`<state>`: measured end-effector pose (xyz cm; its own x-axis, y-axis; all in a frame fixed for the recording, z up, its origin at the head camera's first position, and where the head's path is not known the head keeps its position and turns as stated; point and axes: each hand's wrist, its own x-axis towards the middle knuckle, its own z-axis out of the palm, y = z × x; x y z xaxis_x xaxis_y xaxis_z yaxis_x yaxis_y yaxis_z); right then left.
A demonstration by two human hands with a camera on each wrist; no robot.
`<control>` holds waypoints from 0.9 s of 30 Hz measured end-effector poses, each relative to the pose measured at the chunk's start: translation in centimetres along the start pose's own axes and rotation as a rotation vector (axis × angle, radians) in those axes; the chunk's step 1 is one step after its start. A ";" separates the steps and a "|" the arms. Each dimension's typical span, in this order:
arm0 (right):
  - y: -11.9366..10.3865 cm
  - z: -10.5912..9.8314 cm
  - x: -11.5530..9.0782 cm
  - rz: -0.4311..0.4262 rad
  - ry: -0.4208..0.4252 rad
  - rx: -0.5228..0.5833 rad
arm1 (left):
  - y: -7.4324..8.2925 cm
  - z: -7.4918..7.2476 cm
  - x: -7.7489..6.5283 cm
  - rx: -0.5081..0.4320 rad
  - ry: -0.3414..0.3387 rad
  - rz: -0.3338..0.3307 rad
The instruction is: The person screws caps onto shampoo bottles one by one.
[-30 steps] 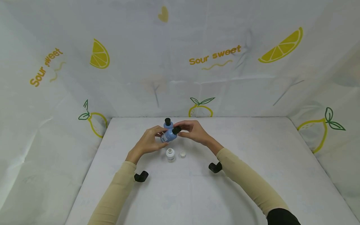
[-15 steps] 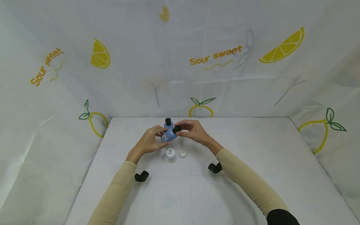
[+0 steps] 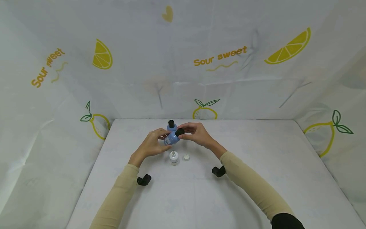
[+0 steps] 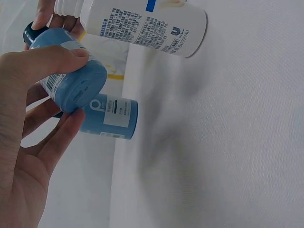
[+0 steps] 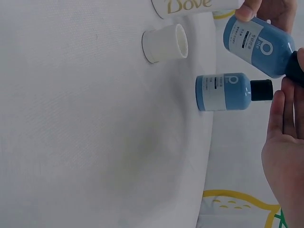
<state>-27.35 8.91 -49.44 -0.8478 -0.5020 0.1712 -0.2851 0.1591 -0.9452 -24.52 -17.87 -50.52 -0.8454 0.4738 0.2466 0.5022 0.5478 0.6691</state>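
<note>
My left hand [image 3: 150,143] grips a blue bottle [image 4: 71,85] by its body, thumb on one side and fingers on the other. The bottle is tilted above the table, its black cap [image 3: 179,132] up and to the right. My right hand [image 3: 198,133] pinches that cap between thumb and fingers. Behind it a second blue bottle [image 5: 223,91] with a black cap stands upright. Nearer me is an upright white bottle [image 3: 173,158], its threaded neck uncapped, with "Dove" lettering in the right wrist view. A white cap [image 5: 165,43] lies to its right, open side up.
The white table [image 3: 188,197] has its back edge just beyond the bottles. A white sheet [image 3: 137,70] with lemon prints hangs behind and at both sides. Black wrist mounts [image 3: 144,180] stick out from both forearms.
My right thumb has come in against the black cap of the held bottle. The left hand and the things on the table have stayed in place.
</note>
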 end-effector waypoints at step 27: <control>0.0 -0.7 -0.4 0.040 0.045 0.061 | -1.9 1.9 -0.4 -0.081 0.023 -0.040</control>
<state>-27.30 9.71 -49.30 -0.8776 -0.4571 0.1443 -0.2242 0.1254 -0.9664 -24.76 -17.80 -53.22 -0.8691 0.4358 0.2341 0.4523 0.5083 0.7328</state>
